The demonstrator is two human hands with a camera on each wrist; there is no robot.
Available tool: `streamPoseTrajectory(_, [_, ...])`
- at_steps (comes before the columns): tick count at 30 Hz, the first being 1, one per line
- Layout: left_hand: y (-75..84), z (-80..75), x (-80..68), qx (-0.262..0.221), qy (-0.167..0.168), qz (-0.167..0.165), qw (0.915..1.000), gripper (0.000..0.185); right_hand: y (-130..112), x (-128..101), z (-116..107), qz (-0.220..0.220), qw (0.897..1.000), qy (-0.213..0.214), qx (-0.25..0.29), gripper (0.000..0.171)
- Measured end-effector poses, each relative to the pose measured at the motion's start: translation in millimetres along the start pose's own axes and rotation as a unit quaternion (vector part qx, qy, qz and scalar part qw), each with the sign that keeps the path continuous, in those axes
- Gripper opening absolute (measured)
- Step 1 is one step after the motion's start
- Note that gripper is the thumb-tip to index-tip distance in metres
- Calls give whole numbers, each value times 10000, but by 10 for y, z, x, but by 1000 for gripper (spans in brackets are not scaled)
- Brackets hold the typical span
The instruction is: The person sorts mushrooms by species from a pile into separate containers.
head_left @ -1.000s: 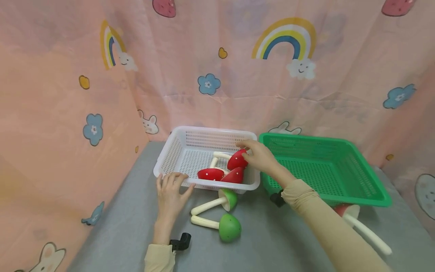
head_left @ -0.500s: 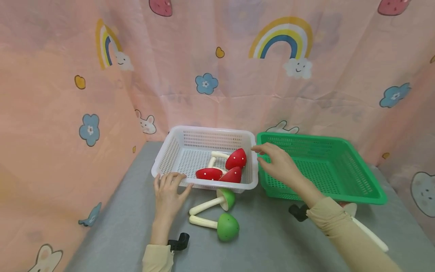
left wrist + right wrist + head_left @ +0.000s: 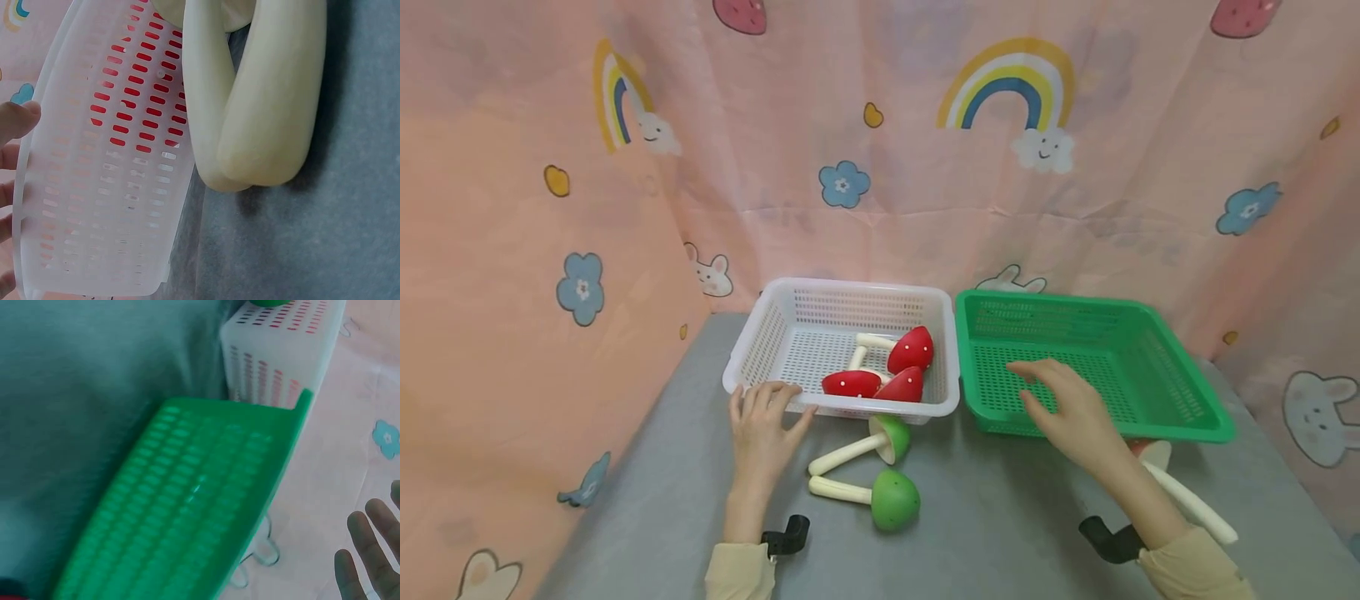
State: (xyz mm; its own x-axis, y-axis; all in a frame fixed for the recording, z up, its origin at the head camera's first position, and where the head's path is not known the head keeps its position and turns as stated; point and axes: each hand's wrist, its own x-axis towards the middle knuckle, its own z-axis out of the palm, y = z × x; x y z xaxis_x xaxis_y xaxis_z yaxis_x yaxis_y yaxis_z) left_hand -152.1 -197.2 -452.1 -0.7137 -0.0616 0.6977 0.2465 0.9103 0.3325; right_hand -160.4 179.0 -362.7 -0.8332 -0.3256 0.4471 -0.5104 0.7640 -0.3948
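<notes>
The right hand (image 3: 1067,408) has left the red mushrooms (image 3: 887,371) in the white basket (image 3: 760,337) — fingers loose, empty — while the left hand (image 3: 763,421) still rests open on its rim.

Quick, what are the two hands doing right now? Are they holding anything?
Left hand: open, fingers resting on the rim of the white plastic mesh basket.
Right hand: open, holding nothing, over the near rim of the green plastic mesh basket.

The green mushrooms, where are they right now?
In the head view the two green mushrooms lie on the grey table, just in front of the white basket, beside the left hand.
</notes>
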Motion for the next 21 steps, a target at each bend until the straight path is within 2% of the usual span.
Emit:
streamPoseTrajectory(11, [25,-15,8,-15,-155,-75,9999,30,230,-561,-155,477,9976,345,-353,45])
streamPoseTrajectory(17, [16,-18,7,-16,-75,-77,9999,30,339,-744,-217,685,9958,567,-208,43])
streamPoseTrajectory(21, [20,-26,8,-18,-103,-88,9999,30,416,-867,-230,980,9920,781,-119,40])
